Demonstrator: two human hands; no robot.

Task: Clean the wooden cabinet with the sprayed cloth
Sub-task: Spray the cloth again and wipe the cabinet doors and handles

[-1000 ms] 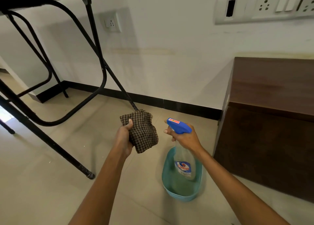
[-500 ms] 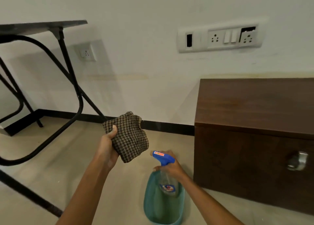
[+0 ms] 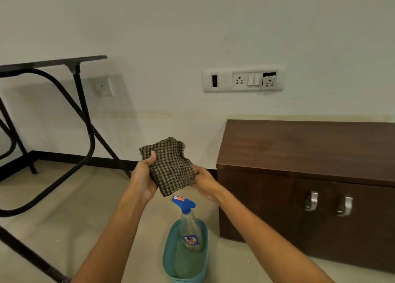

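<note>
**Both hands on the cloth, bottle set down**

Half a second ago the right hand was on the blue trigger of the spray bottle. It has since let go and come up to the cloth. The bottle stands alone, leaning slightly, in the teal tub on the floor.

The left hand grips the cloth's left side with its thumb pressed on the front. The right hand holds the lower right edge, fingers tucked behind the fabric. The cloth is a bunched brown-and-tan check held in the air, just left of the wooden cabinet and level with its top front edge.

The cabinet is dark brown, set against the wall, with two metal handles on its front. Its left side stands near the tub, with bare floor between them. The black folding frame is well apart on the left, with open floor beneath it.
</note>
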